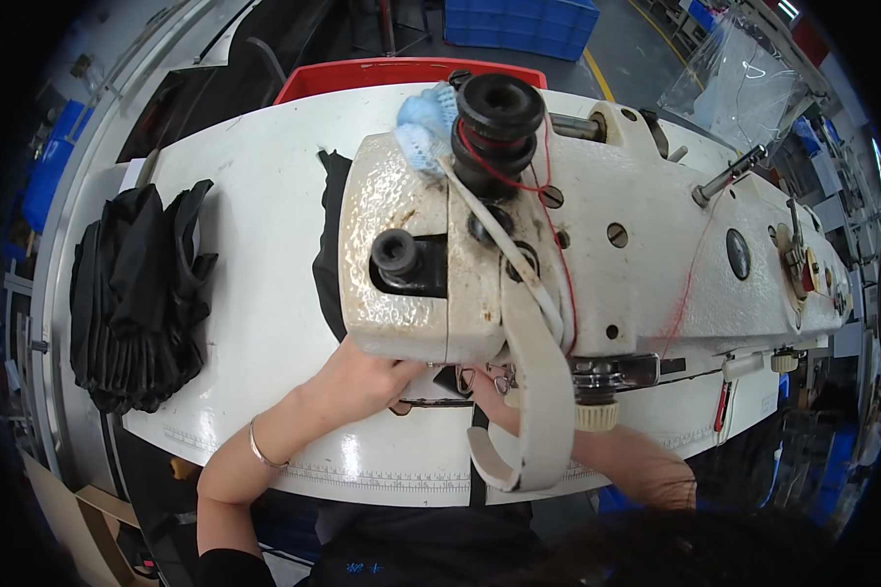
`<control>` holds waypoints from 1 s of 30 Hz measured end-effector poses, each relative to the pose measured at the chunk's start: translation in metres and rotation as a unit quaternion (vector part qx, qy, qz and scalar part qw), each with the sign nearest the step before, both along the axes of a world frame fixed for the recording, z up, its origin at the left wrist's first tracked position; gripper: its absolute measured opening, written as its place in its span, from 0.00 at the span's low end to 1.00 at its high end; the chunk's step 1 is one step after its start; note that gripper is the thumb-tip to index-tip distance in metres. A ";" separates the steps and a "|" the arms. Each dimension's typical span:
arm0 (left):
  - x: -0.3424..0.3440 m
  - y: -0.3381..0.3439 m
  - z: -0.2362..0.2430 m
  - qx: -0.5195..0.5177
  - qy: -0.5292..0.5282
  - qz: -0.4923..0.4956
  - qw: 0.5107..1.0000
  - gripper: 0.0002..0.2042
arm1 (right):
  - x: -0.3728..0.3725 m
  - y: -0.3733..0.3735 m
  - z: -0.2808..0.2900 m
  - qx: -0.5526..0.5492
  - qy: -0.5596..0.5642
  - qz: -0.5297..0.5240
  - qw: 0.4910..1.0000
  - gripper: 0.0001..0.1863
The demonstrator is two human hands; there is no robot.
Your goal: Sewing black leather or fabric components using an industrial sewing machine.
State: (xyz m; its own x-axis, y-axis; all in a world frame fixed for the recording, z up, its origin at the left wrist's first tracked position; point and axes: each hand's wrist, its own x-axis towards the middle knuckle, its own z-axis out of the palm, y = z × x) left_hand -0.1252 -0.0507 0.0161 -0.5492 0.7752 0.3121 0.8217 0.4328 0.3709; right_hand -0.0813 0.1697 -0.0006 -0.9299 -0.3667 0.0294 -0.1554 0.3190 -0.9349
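Observation:
A cream-white industrial sewing machine (597, 264) stands over the white table in front of me. My left hand (357, 382) is close under the front of its head, fingers bent inward and their tips partly hidden by the machine. Beyond the curved white guard (543, 411), my right hand (497, 406) reaches in beside the needle area, most of its fingers covered. A small piece of black fabric (450, 380) shows between the hands. More black fabric (333, 254) sticks out along the left of the machine head. A narrow black strap (479, 450) hangs over the near table edge.
Gathered black fabric pieces (142, 293) are heaped at the table's left. Red thread (561, 254) runs down the machine from a black knob (499, 127), near a blue-white cloth wad (426, 127). A red bin (401, 70) and blue crate (519, 24) stand beyond the table (255, 196).

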 end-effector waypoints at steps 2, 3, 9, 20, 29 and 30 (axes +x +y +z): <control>-0.008 0.005 0.012 -0.021 0.027 0.017 0.999 0.18 | -0.003 0.006 -0.014 0.021 -0.060 0.006 0.998 0.20; -0.007 0.004 0.001 -0.028 -0.004 0.074 0.997 0.15 | -0.005 0.005 -0.029 0.127 0.006 0.008 0.992 0.15; -0.014 -0.001 -0.016 0.047 0.066 0.106 0.991 0.07 | -0.019 0.002 -0.033 0.356 0.377 0.010 0.855 0.20; 0.052 -0.020 0.036 -0.121 -0.110 -0.221 0.962 0.20 | 0.057 -0.024 0.047 -0.137 -0.330 0.420 0.834 0.15; 0.067 -0.040 0.048 -0.063 0.375 0.108 0.918 0.15 | 0.036 -0.050 0.020 -0.178 -0.245 -0.026 0.953 0.09; 0.080 -0.036 0.048 -0.105 0.373 0.140 0.911 0.19 | 0.032 -0.059 0.012 -0.180 -0.240 -0.025 0.954 0.09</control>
State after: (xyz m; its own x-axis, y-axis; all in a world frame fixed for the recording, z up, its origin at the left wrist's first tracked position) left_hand -0.0448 -0.0867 0.0638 -0.4301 0.7231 0.5405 0.6576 0.6611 -0.3613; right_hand -0.0491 0.1110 0.0115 -0.8843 -0.3672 -0.2885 0.3250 -0.0402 -0.9449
